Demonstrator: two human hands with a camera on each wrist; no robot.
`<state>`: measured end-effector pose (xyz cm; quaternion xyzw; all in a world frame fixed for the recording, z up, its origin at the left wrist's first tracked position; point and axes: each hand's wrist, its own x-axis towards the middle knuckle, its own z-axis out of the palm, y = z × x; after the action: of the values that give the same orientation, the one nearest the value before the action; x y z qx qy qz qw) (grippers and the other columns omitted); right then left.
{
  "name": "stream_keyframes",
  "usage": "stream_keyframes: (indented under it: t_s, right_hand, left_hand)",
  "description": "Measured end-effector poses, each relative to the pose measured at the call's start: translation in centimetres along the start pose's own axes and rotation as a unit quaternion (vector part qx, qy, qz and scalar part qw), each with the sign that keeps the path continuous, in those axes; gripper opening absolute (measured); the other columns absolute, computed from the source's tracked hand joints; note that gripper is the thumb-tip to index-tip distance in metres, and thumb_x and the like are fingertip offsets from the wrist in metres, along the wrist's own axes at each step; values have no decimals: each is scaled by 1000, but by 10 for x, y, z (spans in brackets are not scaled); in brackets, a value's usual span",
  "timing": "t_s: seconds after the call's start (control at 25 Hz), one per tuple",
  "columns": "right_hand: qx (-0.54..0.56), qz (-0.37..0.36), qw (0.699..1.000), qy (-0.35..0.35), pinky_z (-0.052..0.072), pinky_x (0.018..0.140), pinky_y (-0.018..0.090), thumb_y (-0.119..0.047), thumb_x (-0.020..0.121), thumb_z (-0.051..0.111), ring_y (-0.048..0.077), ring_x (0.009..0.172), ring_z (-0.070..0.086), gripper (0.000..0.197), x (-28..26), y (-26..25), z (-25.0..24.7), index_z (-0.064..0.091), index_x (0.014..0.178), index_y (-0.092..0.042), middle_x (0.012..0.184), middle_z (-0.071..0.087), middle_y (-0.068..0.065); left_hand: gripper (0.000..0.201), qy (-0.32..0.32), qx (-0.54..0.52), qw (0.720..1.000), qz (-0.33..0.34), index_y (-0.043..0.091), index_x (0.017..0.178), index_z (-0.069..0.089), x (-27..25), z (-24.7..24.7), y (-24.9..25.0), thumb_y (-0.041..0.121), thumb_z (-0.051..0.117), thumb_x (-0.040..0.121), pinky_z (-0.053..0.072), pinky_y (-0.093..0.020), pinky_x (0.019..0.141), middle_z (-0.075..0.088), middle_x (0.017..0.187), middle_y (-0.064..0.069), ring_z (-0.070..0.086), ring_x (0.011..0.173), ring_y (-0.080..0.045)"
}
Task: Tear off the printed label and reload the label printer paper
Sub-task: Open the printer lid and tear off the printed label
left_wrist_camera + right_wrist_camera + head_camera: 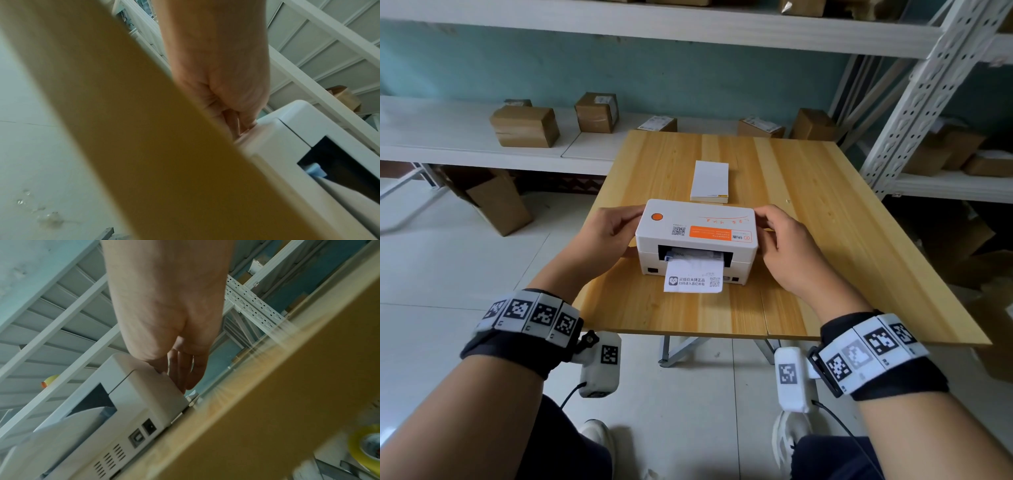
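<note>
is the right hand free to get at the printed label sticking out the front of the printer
Probably yes. The label hangs uncovered from the printer slot, nothing in front of it; the right hand only has to let go of the printer's side first.

Bare forearms, black wristbands ringed with white tiles printed in black square codes (same on both sides). White camera boxes hanging under each, thin black cables trailing. Dark trousers, white sneakers.
</note>
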<state>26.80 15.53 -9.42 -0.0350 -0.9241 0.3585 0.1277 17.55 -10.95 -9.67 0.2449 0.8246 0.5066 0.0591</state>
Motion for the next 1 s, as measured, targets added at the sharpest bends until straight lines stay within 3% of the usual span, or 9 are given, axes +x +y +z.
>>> stream_keyframes:
  t_s: [0.2,0.32,0.4,0.48,0.56,0.64,0.8,0.92,1.0]
  right_hand:
    - [-4,4,1000,4,40,72,6,-13,104,46,12,116,58,29,-2,-4,1,50,131,-19,133,63,-1]
    - [7,20,1000,-4,40,69,7,-14,105,44,5,107,52,27,-4,-7,1,47,131,-20,132,63,-2]
    - [17,28,999,-6,40,69,8,-15,104,45,4,108,50,29,-5,-9,3,46,132,-21,133,62,-2]
    - [20,30,999,-3,40,69,8,-16,103,47,3,108,49,31,-5,-11,4,45,134,-21,133,62,-3]
    - [25,31,999,-1,40,69,8,-15,103,47,4,108,50,31,-5,-10,5,45,134,-21,132,62,-2]
    - [26,28,999,-4,40,69,8,-15,104,46,4,108,50,31,-5,-10,4,45,134,-20,132,62,-2]
    - [23,28,999,-5,39,68,6,-16,105,44,3,108,50,30,-7,-10,3,45,135,-20,133,61,-3]
    - [8,24,1000,5,39,65,6,-14,104,44,4,106,52,31,-8,-9,3,46,135,-20,131,63,-4]
    - [3,22,1000,10,40,65,6,-13,104,45,7,106,55,31,-8,-9,4,46,135,-20,130,64,-2]
  left_hand:
    - [36,11,40,999,16,37,130,61,-3,2,3,15,45,106,62,-25,65,70,94,41,70,96,1]
    - [38,20,65,997,47,53,119,60,-6,2,5,19,51,104,59,-52,70,77,103,18,71,93,-30]
    - [35,23,63,996,58,46,123,63,-4,2,2,19,52,104,57,-56,70,78,106,8,72,91,-33]
    - [27,30,56,997,46,29,124,65,-1,3,0,17,51,104,60,-52,69,76,111,5,72,89,-29]
    - [14,44,46,998,4,21,116,54,1,4,-2,15,49,104,63,-34,65,70,123,1,71,93,-23]
    - [18,40,29,999,-14,22,121,46,0,4,-3,15,47,105,63,-29,69,65,132,1,69,104,-21]
    - [35,12,51,998,23,19,141,48,-1,3,1,14,45,106,62,-37,74,65,125,8,68,105,-18]
    - [37,24,71,997,24,18,141,51,3,5,-3,14,48,105,58,-16,73,57,136,9,57,116,-11]
    - [38,36,84,996,22,17,142,50,6,6,-5,14,48,104,49,-13,84,49,147,2,48,123,-10]
